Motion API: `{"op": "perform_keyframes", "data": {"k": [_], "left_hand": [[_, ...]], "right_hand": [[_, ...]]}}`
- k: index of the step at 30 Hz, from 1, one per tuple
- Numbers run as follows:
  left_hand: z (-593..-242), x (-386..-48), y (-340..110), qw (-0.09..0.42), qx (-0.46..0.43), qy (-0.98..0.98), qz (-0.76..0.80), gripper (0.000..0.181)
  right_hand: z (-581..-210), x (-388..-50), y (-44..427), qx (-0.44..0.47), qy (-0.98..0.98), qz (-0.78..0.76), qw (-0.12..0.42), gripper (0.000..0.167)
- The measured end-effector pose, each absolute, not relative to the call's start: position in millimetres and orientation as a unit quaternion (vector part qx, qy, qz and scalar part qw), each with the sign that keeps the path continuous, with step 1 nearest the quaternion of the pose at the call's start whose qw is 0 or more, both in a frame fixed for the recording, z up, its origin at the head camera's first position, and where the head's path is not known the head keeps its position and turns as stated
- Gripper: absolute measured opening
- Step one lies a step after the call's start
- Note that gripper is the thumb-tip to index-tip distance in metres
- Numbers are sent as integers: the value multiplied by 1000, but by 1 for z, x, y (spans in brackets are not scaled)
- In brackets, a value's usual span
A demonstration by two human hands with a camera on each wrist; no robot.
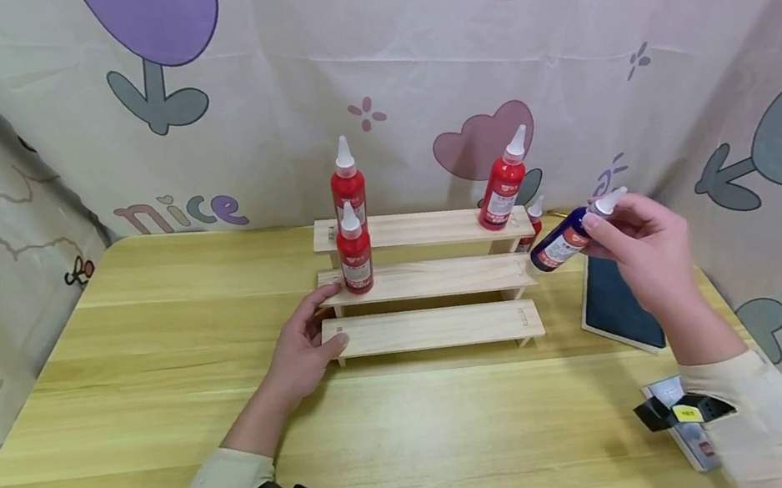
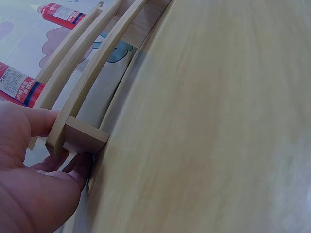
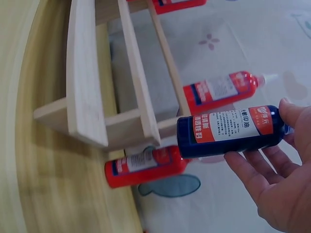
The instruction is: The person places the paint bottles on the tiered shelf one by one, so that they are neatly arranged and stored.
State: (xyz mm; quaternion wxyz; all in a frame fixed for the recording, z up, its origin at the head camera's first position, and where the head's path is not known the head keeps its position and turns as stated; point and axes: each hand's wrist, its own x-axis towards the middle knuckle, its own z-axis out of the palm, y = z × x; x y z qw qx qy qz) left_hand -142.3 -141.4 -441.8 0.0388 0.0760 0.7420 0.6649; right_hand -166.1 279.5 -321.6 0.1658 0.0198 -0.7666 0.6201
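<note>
A three-tier wooden display rack [image 1: 441, 326] stands on the table. At its left end, my left hand [image 1: 298, 352] grips the lower tiers, thumb on the bottom board and fingers behind, as the left wrist view [image 2: 43, 165] shows. My right hand [image 1: 647, 256] holds a dark blue ink bottle [image 1: 561, 242] by its neck. That bottle is tilted, white nozzle up to the right, beside the middle tier's right end. Red bottles stand on the top tier's left [image 1: 347, 183] and right [image 1: 502, 193], and on the middle tier's left [image 1: 355, 259]. Another red bottle [image 3: 146, 167] is partly hidden behind the rack's right end.
Right of the rack lies a dark board with a pale frame [image 1: 616, 303], partly behind my right forearm. A small grey-white box [image 1: 696, 443] lies nearer, under the right sleeve. A printed curtain [image 1: 275, 76] hangs behind the wooden table [image 1: 422, 450].
</note>
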Motion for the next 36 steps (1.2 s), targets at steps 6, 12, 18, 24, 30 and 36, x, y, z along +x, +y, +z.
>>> {"op": "perform_keyframes", "data": {"k": [6,12,18,24,30,36], "left_hand": [[-442,-143,-141,39,78,740,667,68],[-443,-143,-141,35,81,737,670,69],[-445,-144,-142,34,83,737,670,68],[-446,-144,-142,33,87,734,673,68],[-446,-144,-141,31,86,733,673,67],[-445,-143,-142,30,82,738,669,68]], "right_hand": [[-316,-168,266,54,-777,607,159,32],[-312,-173,253,90,-791,586,153,30],[-315,-179,244,108,-812,560,128,30],[-316,-182,239,130,-829,536,97,29],[-318,-187,235,146,-836,523,82,30],[-321,-188,234,147,-842,513,78,31]]}}
